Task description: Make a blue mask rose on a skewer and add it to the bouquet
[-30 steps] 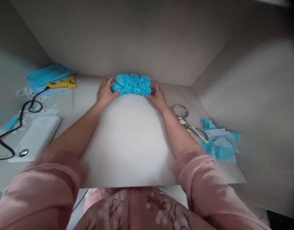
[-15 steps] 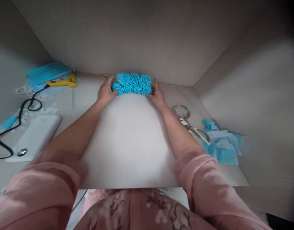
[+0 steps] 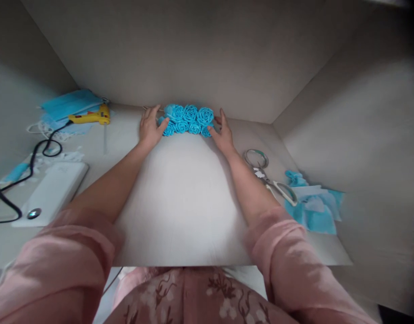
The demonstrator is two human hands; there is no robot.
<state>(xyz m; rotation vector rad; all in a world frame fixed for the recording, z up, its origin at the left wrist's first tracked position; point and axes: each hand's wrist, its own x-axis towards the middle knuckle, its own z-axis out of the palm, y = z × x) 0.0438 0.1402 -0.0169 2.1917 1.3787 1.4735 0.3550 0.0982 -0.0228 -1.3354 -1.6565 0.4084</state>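
Note:
Several blue rosettes [image 3: 190, 113], like handmade roses, lie in two rows against the back wall of the table. My left hand [image 3: 151, 128] is at their left end, fingers spread and the thumb overlapping the edge of the nearest rosette. At the right end my right hand [image 3: 223, 134] is also spread, its thumb over the corner rosette and its fingers reaching up beside the row. Neither hand is closed around the flowers. Thin sticks poke out behind my left fingers.
At left are a yellow glue gun [image 3: 90, 117] with a black cord, blue face masks [image 3: 70, 102], white scraps and a white power bank [image 3: 53, 193]. To the right lie a wire coil [image 3: 256, 158], scissors [image 3: 284, 192] and blue cut pieces [image 3: 315, 209]. Walls enclose three sides.
My fingers have loosened and spread apart from the ends of the flower rows. The rosettes stay in place; the whole view has shifted slightly.

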